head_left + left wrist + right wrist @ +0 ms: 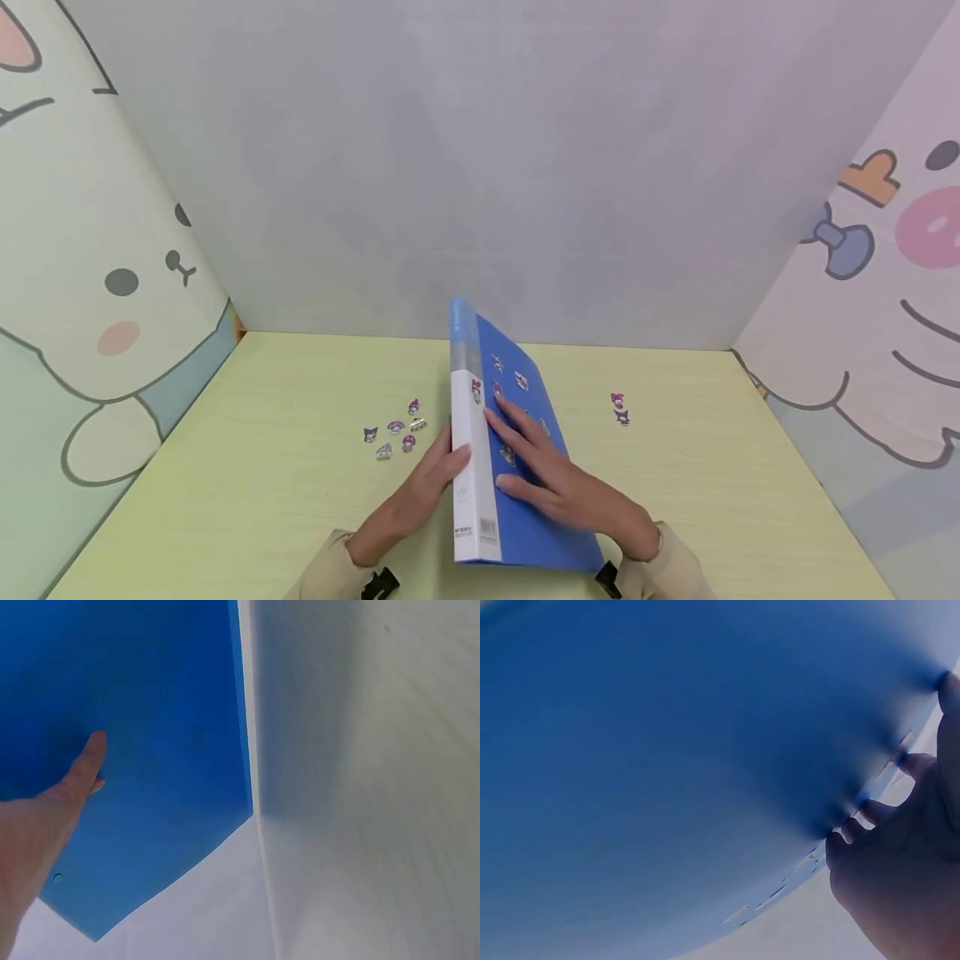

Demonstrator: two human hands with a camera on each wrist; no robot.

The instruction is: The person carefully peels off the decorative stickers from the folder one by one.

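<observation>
Dead centre goes the blue file binder (pixel 517 533), up on edge on the pale yellow table (pixel 285 500) and leaning a little; its spine label (pixel 472 487) faces up toward the head camera, and a set of cartoon-character stickers (pixel 521 381) dots the right-hand cover, with one spine sticker (pixel 476 391) higher up; a binder on edge could easily topple, which is probably why a hand backs each side!

On the right flank, the right hand (pixel 561 485) lies with fingers spread across the stickered cover, tips against the surface, nothing pinched; the wide spread likely shares the pressure over the cover; on the left flank, the left hand (pixel 422 493) sets its thumb along the spine label, a straight finger lying against the far cover in the left wrist view; its other fingers are mostly hidden, so how firmly they bear cannot be told.

Just out to the left, six loose stickers (pixel 396 427) lie scattered; over to the right, a pair of stickers (pixel 622 417) sits close together; both groups lie beside the binder, perhaps to be within easy reach; beyond, a grey back panel (pixel 480 167) rises, flanked by cartoon-printed side panels (pixel 67 250).
</observation>
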